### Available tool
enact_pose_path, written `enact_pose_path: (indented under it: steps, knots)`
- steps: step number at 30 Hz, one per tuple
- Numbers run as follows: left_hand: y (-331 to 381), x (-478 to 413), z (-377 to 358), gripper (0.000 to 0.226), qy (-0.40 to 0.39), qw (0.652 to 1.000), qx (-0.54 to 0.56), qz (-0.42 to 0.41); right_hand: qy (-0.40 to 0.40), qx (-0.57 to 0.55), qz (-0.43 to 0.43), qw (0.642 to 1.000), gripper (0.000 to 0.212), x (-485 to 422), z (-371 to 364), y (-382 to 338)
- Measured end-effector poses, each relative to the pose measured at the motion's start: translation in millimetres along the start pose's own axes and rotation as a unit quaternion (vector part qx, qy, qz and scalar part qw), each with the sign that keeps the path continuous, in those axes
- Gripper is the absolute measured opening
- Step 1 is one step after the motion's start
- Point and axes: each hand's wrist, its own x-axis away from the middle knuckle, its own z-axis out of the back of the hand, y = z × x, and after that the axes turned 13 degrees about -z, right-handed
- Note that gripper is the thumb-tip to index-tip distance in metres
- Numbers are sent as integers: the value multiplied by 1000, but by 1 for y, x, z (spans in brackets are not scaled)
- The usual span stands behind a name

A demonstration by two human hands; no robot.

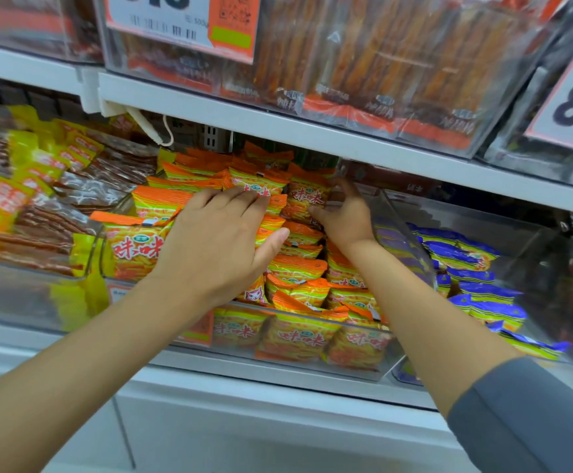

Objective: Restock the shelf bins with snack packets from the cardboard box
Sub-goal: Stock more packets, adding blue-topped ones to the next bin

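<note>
Left hand [216, 240] lies flat on packets [295, 268]; right hand [344, 215] pinches one.

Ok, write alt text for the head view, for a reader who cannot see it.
Two bare hands work in a clear shelf bin full of orange snack packets: the left hand lies flat on the pile, the right hand pinches one packet near the back. Blue packets lie in the next bin on the right.

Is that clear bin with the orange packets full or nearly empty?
Full: orange packets are piled above the front rim of the clear bin.
</note>
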Motion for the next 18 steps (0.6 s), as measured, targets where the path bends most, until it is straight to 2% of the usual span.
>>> enact_pose_path:
  steps: [2, 4, 6, 8, 11, 13, 15, 18]
  knots:
    - [-1, 0, 1, 68, 7, 1000, 3, -10, -30, 28, -5, 999, 74, 7, 4, 0]
    - [-1, -1, 3, 70, -10, 1000, 9, -15, -49, 85, -19, 995, 76, 19, 12, 1]
    - [-1, -4, 8, 74, -47, 999, 18, -12, -61, 122, -15, 991, 68, 36, 21, 0]
    - [1, -7, 14, 69, -78, 997, 17, -20, -56, 112, 28, 992, 61, 55, 31, -4]
    - [18, -6, 29, 49, -40, 998, 9, -48, -46, 129, 74, 988, 46, 89, 49, -11]
    - [42, 3, 39, 38, -20, 999, 37, -34, -42, 131, 87, 987, 31, 116, 64, -12]
    - [71, 18, 48, 24, -8, 998, 59, -17, -38, 116, 87, 989, 19, 146, 80, -7]
    - [100, 37, 55, 14, -21, 999, 18, -29, -57, 117, 67, 989, 9, 189, 104, 14]
